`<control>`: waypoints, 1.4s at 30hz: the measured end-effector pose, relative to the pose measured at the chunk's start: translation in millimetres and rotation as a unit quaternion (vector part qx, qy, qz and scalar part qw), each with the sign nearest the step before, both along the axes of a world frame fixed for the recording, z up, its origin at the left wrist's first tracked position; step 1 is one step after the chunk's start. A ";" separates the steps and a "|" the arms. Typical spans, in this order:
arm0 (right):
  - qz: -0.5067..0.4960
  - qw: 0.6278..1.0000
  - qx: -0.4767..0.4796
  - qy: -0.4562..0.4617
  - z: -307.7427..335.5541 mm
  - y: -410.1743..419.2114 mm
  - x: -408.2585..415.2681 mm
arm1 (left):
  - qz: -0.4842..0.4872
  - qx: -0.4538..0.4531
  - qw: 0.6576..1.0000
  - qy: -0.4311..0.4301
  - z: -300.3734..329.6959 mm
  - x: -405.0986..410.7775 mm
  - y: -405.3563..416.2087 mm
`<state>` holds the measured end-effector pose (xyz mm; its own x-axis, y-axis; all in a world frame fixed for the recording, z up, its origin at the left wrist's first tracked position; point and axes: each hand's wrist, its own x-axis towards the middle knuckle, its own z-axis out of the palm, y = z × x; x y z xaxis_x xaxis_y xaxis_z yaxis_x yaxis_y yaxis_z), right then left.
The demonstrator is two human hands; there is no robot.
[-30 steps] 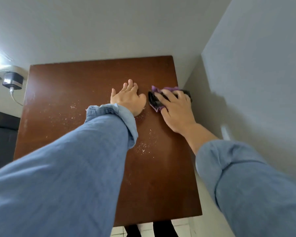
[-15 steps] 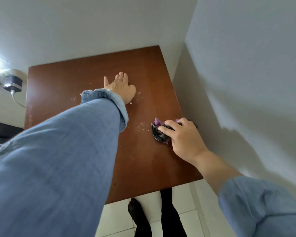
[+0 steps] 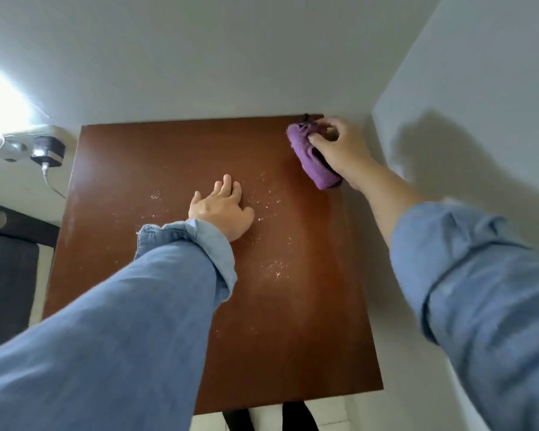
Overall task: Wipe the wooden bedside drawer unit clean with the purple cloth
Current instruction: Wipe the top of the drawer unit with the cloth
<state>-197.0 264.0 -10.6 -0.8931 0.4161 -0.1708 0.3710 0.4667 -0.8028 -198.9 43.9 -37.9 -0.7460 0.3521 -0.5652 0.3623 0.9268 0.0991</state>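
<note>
The brown wooden top of the bedside drawer unit (image 3: 156, 157) fills the middle of the view, seen from above. White specks of dust (image 3: 274, 269) lie scattered over its centre. My left hand (image 3: 221, 209) rests flat on the top near the middle, fingers spread. At the far right corner, against the walls, my right hand (image 3: 339, 150) grips the bunched purple cloth (image 3: 311, 157) and presses it on the wood. The drawers below are hidden.
White walls close in behind and to the right of the unit. A wall socket with a black charger (image 3: 49, 150) and white cable sits at the left. Part of a dark bed (image 3: 7, 262) lies beyond the left edge. My dark shoes (image 3: 296, 415) stand on the tiled floor.
My right hand has swept the purple cloth from the near right edge up to the far right corner. My left hand has stayed flat on the top.
</note>
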 end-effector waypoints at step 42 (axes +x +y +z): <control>0.096 0.973 0.167 0.124 -86.3 -107.2 225.9 | -0.001 0.012 0.996 0.093 -12.4 11.5 -2.6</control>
<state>28.9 156.8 -96.9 -0.9566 0.2329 0.1752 0.0659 0.7586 -0.6482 -187.4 41.4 -50.3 -0.8368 0.3647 -0.4084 0.3776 0.9245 0.0519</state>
